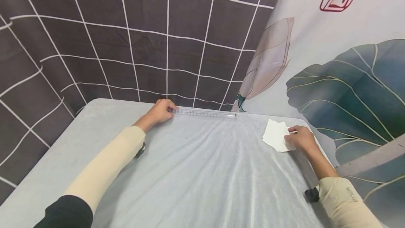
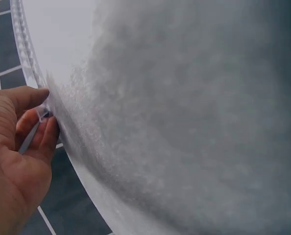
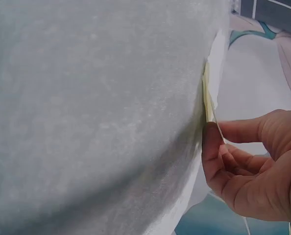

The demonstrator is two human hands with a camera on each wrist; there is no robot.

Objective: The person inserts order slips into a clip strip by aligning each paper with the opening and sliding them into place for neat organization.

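Observation:
A clear plastic ruler (image 1: 205,114) lies along the far edge of the covered table. Its left end is pinched between the thumb and fingers of my left hand (image 1: 161,111), and the left wrist view shows the ruler's edge (image 2: 25,44) running away from the fingertips. Over at the right side, my right hand (image 1: 302,138) pinches the right edge of some white paper (image 1: 276,135) with an uneven outline. Seen edge-on in the right wrist view, the paper (image 3: 207,93) looks like more than one layer, yellowish on the near side.
A pale grey, wrinkled cloth (image 1: 196,171) covers the table. Behind it hangs a dark curtain (image 1: 145,48) with white grid lines. A white curtain with a large leaf print (image 1: 354,83) hangs close to the right edge.

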